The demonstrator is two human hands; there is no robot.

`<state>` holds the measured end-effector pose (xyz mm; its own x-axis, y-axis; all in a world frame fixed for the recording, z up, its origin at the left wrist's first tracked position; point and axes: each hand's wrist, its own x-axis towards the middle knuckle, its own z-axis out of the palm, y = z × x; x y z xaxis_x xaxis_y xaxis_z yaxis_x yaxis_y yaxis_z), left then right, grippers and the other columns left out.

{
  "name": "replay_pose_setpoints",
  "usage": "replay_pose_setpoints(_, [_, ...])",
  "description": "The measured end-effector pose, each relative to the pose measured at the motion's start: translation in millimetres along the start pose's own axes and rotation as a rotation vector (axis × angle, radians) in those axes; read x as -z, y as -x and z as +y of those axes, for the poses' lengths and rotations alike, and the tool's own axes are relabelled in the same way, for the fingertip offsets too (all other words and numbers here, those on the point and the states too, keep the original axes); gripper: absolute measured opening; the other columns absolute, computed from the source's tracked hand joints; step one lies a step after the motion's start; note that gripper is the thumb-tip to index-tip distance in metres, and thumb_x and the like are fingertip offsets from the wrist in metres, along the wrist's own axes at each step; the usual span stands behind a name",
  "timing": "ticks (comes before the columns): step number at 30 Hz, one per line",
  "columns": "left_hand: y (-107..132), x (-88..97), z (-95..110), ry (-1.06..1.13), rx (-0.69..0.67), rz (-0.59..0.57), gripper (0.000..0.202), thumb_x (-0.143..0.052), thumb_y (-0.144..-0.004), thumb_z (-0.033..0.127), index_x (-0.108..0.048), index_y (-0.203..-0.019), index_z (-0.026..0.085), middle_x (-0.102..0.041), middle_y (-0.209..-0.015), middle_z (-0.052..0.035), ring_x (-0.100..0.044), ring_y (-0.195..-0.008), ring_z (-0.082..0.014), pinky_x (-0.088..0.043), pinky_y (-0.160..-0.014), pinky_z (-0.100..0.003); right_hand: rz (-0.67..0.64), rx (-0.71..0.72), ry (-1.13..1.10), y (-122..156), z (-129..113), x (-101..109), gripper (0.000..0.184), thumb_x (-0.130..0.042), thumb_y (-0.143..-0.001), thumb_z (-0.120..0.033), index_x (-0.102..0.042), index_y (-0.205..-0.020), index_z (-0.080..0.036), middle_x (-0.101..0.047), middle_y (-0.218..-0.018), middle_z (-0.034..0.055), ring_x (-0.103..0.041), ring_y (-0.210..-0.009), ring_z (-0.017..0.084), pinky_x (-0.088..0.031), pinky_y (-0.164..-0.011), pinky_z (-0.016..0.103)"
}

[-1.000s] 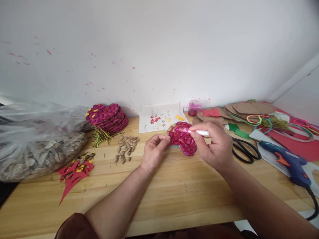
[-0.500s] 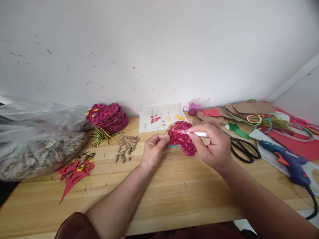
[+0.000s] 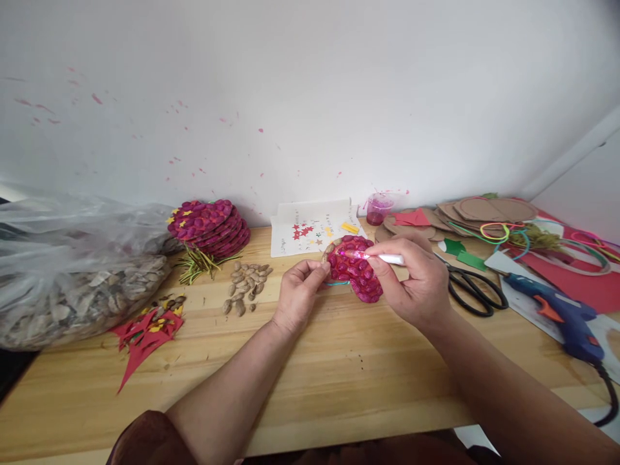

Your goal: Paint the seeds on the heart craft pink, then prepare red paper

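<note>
My left hand (image 3: 301,290) pinches the left edge of a craft piece covered in shells (image 3: 361,274), mostly painted magenta. A few shells at its upper left are still bare tan. In my right hand (image 3: 411,278) is a white-handled paintbrush (image 3: 390,259), gripped like a pen, its tip against the painted shells. Light blue cord (image 3: 338,283) shows below the piece by my left fingers. Behind the piece stands a clear cup of magenta paint (image 3: 378,210). A white sheet (image 3: 285,239) with red and yellow stars lies to its left.
At left are a plastic bag of shells (image 3: 87,297), red paper scraps (image 3: 148,339), a stack of magenta pieces (image 3: 213,226) and loose peanut shells (image 3: 247,284). At right lie cardboard shapes (image 3: 489,210), black-handled scissors (image 3: 477,290), a blue glue gun (image 3: 557,310) and coloured cords (image 3: 498,232).
The brush tip has shifted slightly left across the painted shells. Both hands keep nearly the same place and grip.
</note>
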<state>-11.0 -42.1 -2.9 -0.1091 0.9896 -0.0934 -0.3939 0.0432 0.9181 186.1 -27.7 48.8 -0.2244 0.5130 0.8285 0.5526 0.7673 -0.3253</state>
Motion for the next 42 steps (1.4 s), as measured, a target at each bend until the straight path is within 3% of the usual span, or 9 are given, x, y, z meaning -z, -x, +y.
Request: replay_pose_setpoints(42, [1.2, -2.3, 2.5, -0.043, -0.018, 0.028, 0.037, -0.091, -0.067, 0.045, -0.069, -0.073, 0.016, -0.071, -0.070, -0.0019, -0.061, -0.064, -0.0135, -0.048, -0.070, -0.028, -0.056, 0.130, 0.061, 3.0, -1.9, -6.2, 0.013, -0.069, -0.093, -0.017, -0.069, -0.102, -0.026, -0.079, -0.089, 0.0006, -0.064, -0.085, 0.022, -0.048, -0.082, 0.041])
